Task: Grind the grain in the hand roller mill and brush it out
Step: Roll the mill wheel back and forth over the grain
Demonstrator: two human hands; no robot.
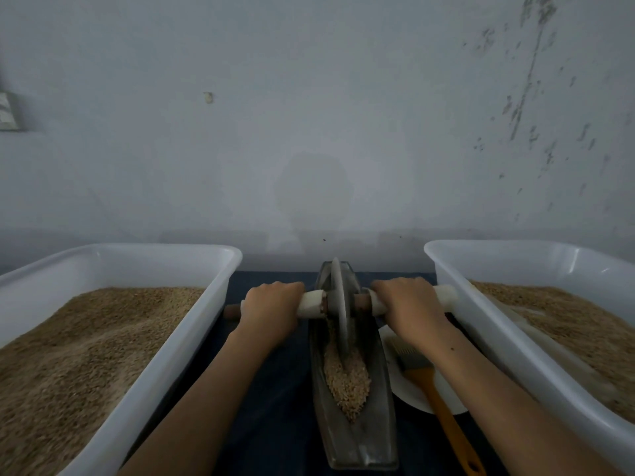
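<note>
Looks like we're mid-grind: left hand (271,312) and right hand (407,304) each wrapped around the axle handle (311,304) of the roller wheel (340,304), grain (347,383) in the trough (374,438) mostly whole, brush (433,383) untouched on its plate (409,389), so brushing's left.

Dim, bluish light throughout; a soft head-shaped shadow falls on the wall (316,132) at centre frame. Wide-angle bending shows at the left and right edges, with slight blur in the lower corners.
</note>
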